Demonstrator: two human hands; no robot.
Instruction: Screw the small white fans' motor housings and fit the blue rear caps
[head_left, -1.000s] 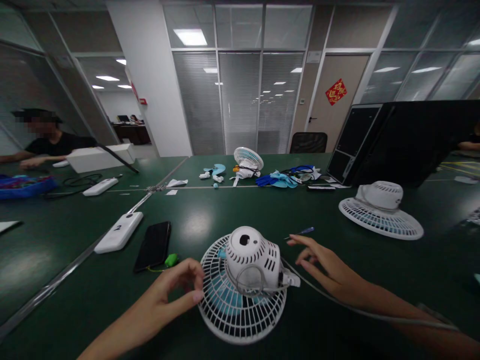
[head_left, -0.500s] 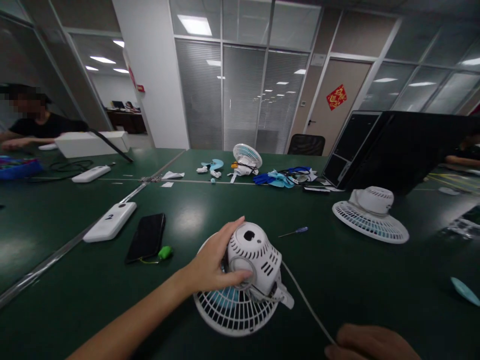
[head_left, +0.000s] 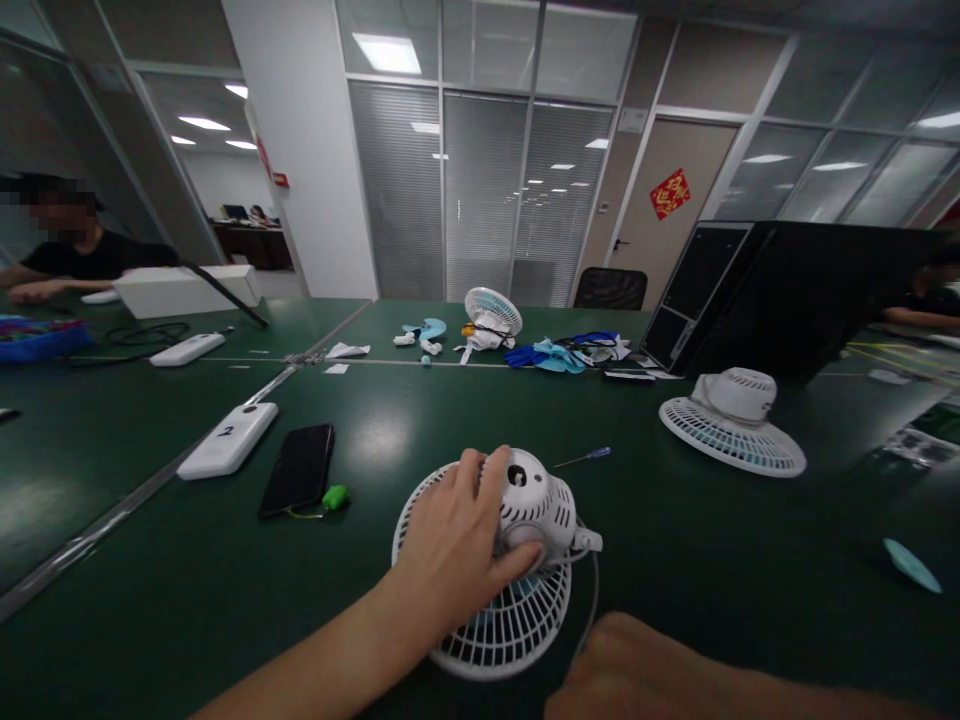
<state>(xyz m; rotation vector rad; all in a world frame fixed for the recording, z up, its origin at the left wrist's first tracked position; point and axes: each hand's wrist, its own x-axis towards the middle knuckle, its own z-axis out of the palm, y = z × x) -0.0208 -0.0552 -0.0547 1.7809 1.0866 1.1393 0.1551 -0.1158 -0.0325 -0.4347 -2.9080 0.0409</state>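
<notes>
A white fan (head_left: 551,510) lies grille-down on the dark green table, its rounded motor housing upward and blue blades showing through the grille. My left hand (head_left: 457,530) is wrapped over the left side of the housing, thumb across the front and fingertips near the dark hole on top. From the fan's right side a thin grey cable (head_left: 595,595) runs down to my right hand (head_left: 619,665), which is closed around it at the bottom edge. A small screwdriver (head_left: 585,458) with a blue handle rests just behind the fan.
To the left lie a black phone (head_left: 298,470) with a green tag and a white box-shaped device (head_left: 229,440) marked 2. Another fan (head_left: 731,425) sits at right before a black computer case (head_left: 780,300). Farther back are a third fan (head_left: 493,318) and blue gloves (head_left: 551,355). A person sits at far left.
My right hand has moved left toward the fan, and the cable now hangs slack and curved. The fan has shifted and turned slightly, with my left hand farther over its housing.
</notes>
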